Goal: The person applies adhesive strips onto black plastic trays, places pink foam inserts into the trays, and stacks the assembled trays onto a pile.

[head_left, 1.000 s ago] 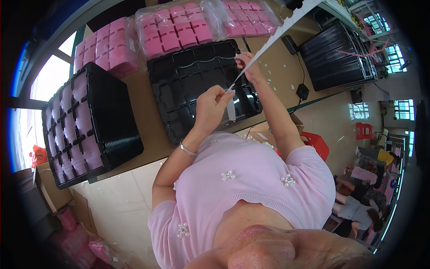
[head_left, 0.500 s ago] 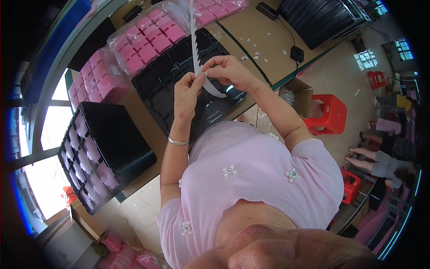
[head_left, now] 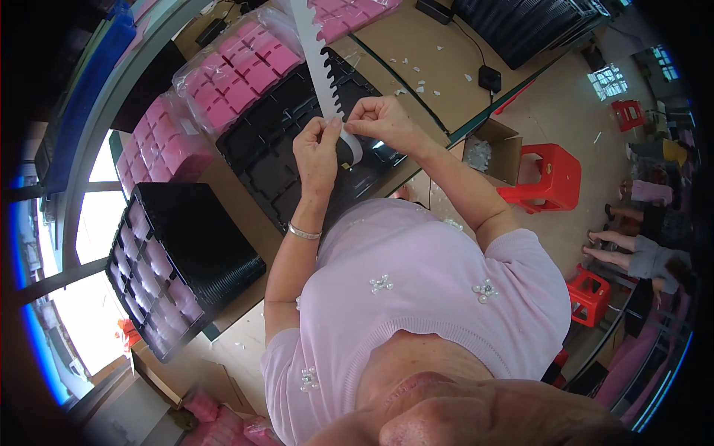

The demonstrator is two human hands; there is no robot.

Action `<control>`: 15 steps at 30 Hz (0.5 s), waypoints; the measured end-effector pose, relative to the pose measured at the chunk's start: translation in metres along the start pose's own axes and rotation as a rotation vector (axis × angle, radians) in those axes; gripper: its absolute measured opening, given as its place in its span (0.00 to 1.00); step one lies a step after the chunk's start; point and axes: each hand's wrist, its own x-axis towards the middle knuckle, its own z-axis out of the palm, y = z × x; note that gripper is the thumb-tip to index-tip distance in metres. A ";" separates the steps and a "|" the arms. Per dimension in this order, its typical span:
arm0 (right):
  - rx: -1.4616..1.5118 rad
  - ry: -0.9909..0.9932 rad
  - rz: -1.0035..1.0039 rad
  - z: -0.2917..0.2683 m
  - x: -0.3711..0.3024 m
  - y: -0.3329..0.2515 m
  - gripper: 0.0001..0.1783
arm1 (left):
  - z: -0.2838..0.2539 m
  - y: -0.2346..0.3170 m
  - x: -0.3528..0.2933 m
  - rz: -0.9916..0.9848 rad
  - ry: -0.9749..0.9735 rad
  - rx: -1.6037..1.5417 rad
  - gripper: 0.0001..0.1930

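Observation:
My left hand (head_left: 317, 157) pinches a long white strip (head_left: 317, 70) with a row of notches cut along its right edge. Close beside it, my right hand (head_left: 388, 126) has thumb and fingertips pressed together at that edge; anything tiny between them is hidden. The strip stands up past my fingers toward the top of the picture, and its lower end curls below them. Under both hands lies a black moulded plastic tray (head_left: 249, 152) with compartments.
Pink compartmented blocks in clear wrap (head_left: 238, 70) line the table's far side. A stack of black trays holding pink pieces (head_left: 212, 230) stands at left. White scraps (head_left: 419, 82), a black adapter (head_left: 489, 78), a cardboard box (head_left: 502, 152) and a red stool (head_left: 550, 178) are at right.
The strip has turned to show more of its broad face, and its upper part leans further left. Its curled lower end has shifted left. Both hands stay close together.

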 end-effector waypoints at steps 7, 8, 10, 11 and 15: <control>-0.214 0.001 0.120 -0.005 -0.018 0.037 0.06 | 0.006 -0.051 -0.023 -0.198 -0.029 -0.273 0.11; -0.199 0.015 0.145 -0.003 -0.021 0.045 0.06 | 0.006 -0.060 -0.029 -0.224 -0.023 -0.284 0.12; -0.145 0.031 0.155 -0.004 -0.025 0.047 0.06 | 0.007 -0.060 -0.030 -0.260 -0.039 -0.323 0.11; -0.146 0.029 0.160 -0.004 -0.026 0.046 0.06 | 0.007 -0.058 -0.029 -0.287 -0.058 -0.361 0.11; -0.293 0.118 0.061 0.000 -0.030 0.028 0.06 | 0.006 -0.044 -0.021 -0.314 -0.079 -0.369 0.11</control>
